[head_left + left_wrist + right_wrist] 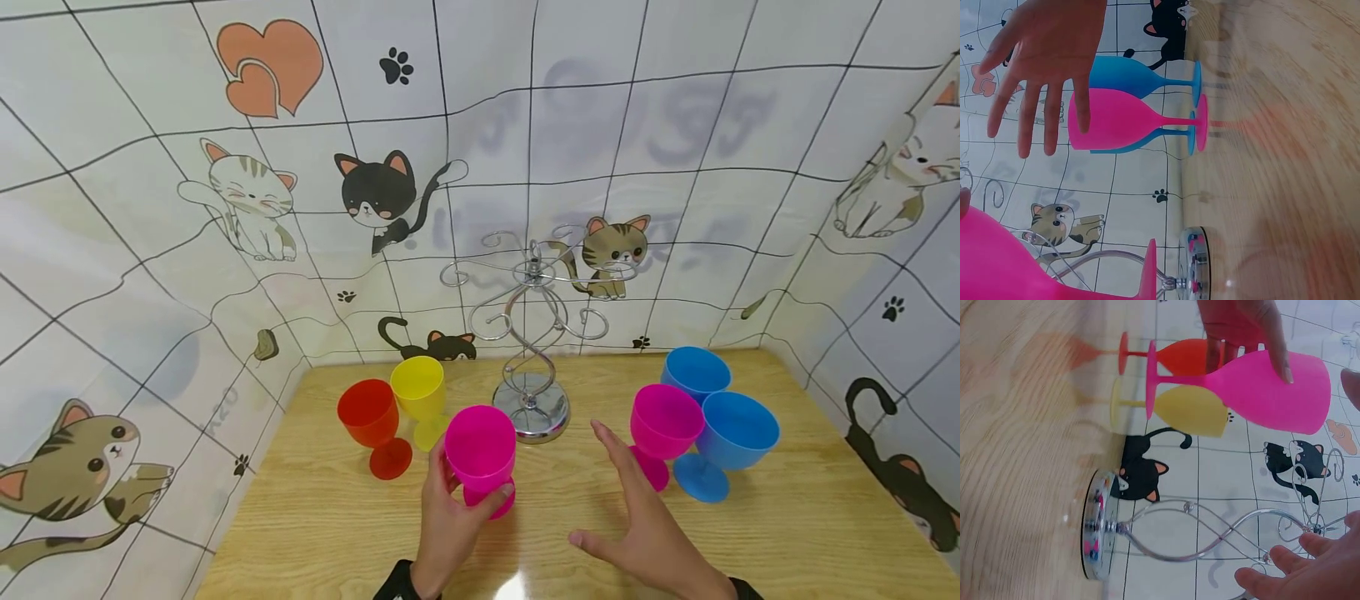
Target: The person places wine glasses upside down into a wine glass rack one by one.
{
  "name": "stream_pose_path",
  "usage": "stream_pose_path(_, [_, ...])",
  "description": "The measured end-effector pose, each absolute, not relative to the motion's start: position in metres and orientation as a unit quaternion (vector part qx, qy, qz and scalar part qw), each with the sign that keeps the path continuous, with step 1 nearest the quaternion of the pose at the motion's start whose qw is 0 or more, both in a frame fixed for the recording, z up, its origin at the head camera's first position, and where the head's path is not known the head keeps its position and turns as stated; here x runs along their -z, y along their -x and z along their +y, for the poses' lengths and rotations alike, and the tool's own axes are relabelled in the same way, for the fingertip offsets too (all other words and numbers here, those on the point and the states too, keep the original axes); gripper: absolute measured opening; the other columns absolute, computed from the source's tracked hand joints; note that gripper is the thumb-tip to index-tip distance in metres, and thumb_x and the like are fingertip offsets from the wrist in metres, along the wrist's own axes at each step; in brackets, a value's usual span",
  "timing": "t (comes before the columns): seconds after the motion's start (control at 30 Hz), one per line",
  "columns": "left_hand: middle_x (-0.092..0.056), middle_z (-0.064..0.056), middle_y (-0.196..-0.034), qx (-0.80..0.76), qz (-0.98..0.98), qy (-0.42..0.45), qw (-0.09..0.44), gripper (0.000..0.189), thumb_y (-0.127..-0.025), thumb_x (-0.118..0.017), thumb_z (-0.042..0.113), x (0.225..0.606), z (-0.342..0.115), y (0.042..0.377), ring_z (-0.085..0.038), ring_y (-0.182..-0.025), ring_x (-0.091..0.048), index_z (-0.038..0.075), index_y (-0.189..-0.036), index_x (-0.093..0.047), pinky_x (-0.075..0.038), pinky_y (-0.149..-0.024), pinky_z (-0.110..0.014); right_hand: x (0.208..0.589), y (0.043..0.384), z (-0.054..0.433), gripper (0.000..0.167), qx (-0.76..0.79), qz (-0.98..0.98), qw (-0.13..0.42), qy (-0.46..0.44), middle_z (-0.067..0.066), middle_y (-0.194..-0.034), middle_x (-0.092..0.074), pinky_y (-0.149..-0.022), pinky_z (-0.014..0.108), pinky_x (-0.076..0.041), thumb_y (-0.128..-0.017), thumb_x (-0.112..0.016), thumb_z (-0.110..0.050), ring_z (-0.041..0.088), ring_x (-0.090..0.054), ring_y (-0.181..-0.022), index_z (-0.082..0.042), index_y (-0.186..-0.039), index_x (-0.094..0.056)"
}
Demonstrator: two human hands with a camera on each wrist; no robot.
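- Head view: the left hand (pixel 453 529) grasps a magenta-pink, stemmed plastic-looking goblet (pixel 480 454) from the side, thumb across the front. This side grip probably serves to steady the cup with its mouth upward.
- Head view: the right hand (pixel 648 533) is released, fingers extended, thumb apart, holding nothing. It lies between the held goblet and a second magenta-pink goblet (pixel 666 423).
- Head view: a silver wire stand with a round, polished base (pixel 531 402) rises from the light wood-grain table (pixel 300 533) beyond the hands. The broad base presumably gives stability.
- Head view: a red goblet (pixel 369 415) and a yellow goblet (pixel 418 390) stand on the left. The second pink goblet, a rear blue goblet (pixel 696 371) and a front blue goblet (pixel 738 433) stand close together on the right. The side placement likely leaves working room before the stand.
- Left wrist view: the held goblet's foot appears raised off the table; the right hand's fingers are spread.
- Right wrist view: the left hand's digits lie along the held goblet's bowl, leaving stem and foot exposed.
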State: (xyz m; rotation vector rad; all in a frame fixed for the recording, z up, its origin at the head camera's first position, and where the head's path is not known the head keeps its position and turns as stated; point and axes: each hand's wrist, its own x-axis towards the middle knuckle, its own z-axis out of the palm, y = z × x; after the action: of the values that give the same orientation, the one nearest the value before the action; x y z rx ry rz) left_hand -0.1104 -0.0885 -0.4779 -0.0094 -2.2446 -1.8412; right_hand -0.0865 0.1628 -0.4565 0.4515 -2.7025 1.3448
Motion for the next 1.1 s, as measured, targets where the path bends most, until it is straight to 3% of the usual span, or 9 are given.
stream_pose_path(0.1, [-0.054, 0.003, -0.136, 0.631, -0.767, 0.016, 0.115, 0.086, -0.070, -0.089, 0.027, 0.475, -0.085, 0.110, -0.022, -0.119, -0.056, 0.023, -0.140, -0.039, -0.054, -0.094, -0.033, 0.454, 0.092, 0.162, 0.116, -0.483, -0.853, 0.072, -0.185, -0.002, -0.164, -0.021, -0.114, 0.031, -0.039, -0.074, -0.086, -0.026, 0.018, -0.025, -0.149, -0.030, -0.158, -0.007])
stream_pose_path(0.2, [-0.053, 0.004, -0.136, 0.633, -0.766, 0.026, 0.107, 0.086, -0.071, -0.089, 0.027, 0.472, -0.081, 0.110, -0.021, -0.120, -0.055, 0.025, -0.140, -0.038, -0.054, -0.094, -0.033, 0.453, 0.097, 0.161, 0.117, -0.531, -0.812, 0.089, -0.226, 0.000, -0.164, -0.021, -0.109, 0.007, -0.028, -0.073, -0.085, -0.010, 0.004, -0.024, -0.148, -0.022, -0.159, -0.006])
stream_pose_path(0.37, [-0.053, 0.006, -0.137, 0.640, -0.761, 0.044, 0.099, 0.086, -0.073, -0.087, 0.028, 0.468, -0.074, 0.110, -0.021, -0.122, -0.055, 0.029, -0.142, -0.037, -0.054, -0.095, -0.034, 0.452, 0.103, 0.158, 0.119, -0.592, -0.755, 0.093, -0.267, 0.009, -0.164, -0.019, -0.110, 0.010, -0.032, -0.072, -0.081, 0.004, 0.010, -0.024, -0.149, -0.016, -0.159, -0.002])
stream_pose_path(0.53, [-0.053, 0.007, -0.137, 0.644, -0.757, 0.057, 0.092, 0.084, -0.074, -0.087, 0.027, 0.464, -0.068, 0.110, -0.021, -0.122, -0.055, 0.031, -0.142, -0.037, -0.053, -0.096, -0.034, 0.451, 0.108, 0.152, 0.119, -0.628, -0.720, 0.087, -0.281, 0.013, -0.164, -0.017, -0.112, 0.013, -0.033, -0.071, -0.078, 0.009, 0.017, -0.025, -0.150, -0.014, -0.159, -0.001])
stream_pose_path(0.83, [-0.052, 0.009, -0.138, 0.648, -0.756, 0.076, 0.061, 0.086, -0.075, -0.085, 0.028, 0.467, -0.054, 0.109, -0.016, -0.121, -0.055, 0.031, -0.145, -0.035, -0.052, -0.097, -0.029, 0.451, 0.109, 0.143, 0.114, -0.639, -0.719, 0.064, -0.264, 0.010, -0.163, -0.022, -0.111, 0.014, -0.034, -0.076, -0.080, -0.002, 0.014, -0.030, -0.148, -0.020, -0.159, -0.004])
stream_pose_path(1.03, [-0.054, 0.008, -0.136, 0.646, -0.756, 0.096, 0.054, 0.086, -0.075, -0.085, 0.030, 0.470, -0.044, 0.105, -0.015, -0.118, -0.058, 0.029, -0.145, -0.035, -0.052, -0.096, -0.028, 0.451, 0.106, 0.140, 0.106, -0.639, -0.731, 0.036, -0.235, 0.011, -0.161, -0.027, -0.108, 0.012, -0.034, -0.080, -0.079, -0.011, -0.003, -0.032, -0.143, -0.026, -0.158, -0.009])
stream_pose_path(1.1, [-0.054, 0.008, -0.136, 0.643, -0.758, 0.097, 0.051, 0.086, -0.075, -0.085, 0.031, 0.470, -0.042, 0.104, -0.015, -0.118, -0.058, 0.029, -0.145, -0.035, -0.052, -0.096, -0.028, 0.451, 0.106, 0.140, 0.104, -0.634, -0.738, 0.030, -0.227, 0.009, -0.161, -0.027, -0.107, 0.011, -0.034, -0.081, -0.079, -0.013, -0.001, -0.031, -0.143, -0.027, -0.158, -0.010])
